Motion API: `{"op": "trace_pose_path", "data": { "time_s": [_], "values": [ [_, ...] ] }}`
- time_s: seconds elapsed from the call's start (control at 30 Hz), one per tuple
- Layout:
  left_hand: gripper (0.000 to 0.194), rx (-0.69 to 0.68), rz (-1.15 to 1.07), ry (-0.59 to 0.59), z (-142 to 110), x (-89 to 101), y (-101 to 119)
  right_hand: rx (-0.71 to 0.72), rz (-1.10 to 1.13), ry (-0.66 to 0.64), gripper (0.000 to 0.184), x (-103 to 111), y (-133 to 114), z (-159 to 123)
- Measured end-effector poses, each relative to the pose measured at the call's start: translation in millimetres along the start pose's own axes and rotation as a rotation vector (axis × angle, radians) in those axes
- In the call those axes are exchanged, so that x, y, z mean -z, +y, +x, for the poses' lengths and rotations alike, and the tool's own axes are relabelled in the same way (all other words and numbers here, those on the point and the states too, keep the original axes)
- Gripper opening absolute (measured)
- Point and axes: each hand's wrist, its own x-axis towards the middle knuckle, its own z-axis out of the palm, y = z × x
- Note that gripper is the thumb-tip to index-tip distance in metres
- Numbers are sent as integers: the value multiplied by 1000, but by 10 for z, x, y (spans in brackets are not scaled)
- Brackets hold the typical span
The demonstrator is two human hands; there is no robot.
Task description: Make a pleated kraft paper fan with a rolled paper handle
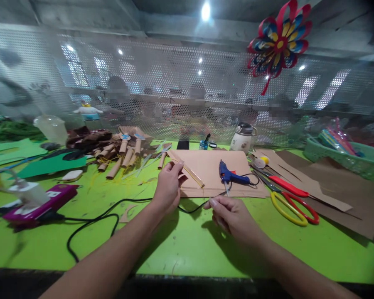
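Observation:
My left hand [170, 185] is closed in a pinch on a narrow brown paper strip [193, 176], which slants down to the right over a sheet of brown cardboard [205, 160]. My right hand [232, 216] hovers above the table's front half, thumb and fingers pressed together; whatever they hold, if anything, is too small to make out. Beyond it a blue glue gun [233, 177] lies on the cardboard, with a pale glue stick [227, 189] beside its body. A black cord [190, 211] runs between my two hands.
Large scissors [288, 201] and brown paper sheets [330, 191] lie right, near a green basket [367, 160]. A purple power strip [46, 203] sits left with trailing cord. Paper rolls [124, 160] are piled behind it. A bottle [242, 137] and glass jar [203, 144] stand at the back.

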Motion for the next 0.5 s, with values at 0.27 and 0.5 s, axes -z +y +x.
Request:
{"op": "trace_pose_path", "data": {
  "time_s": [0.27,0.5],
  "values": [
    [23,10,-15,1,3,6,4,5,-103,4,34,55,-39,-48],
    [26,-13,-15,23,-15,-15,-17,637,-815,412,25,76,-256,-187]
  ]
}}
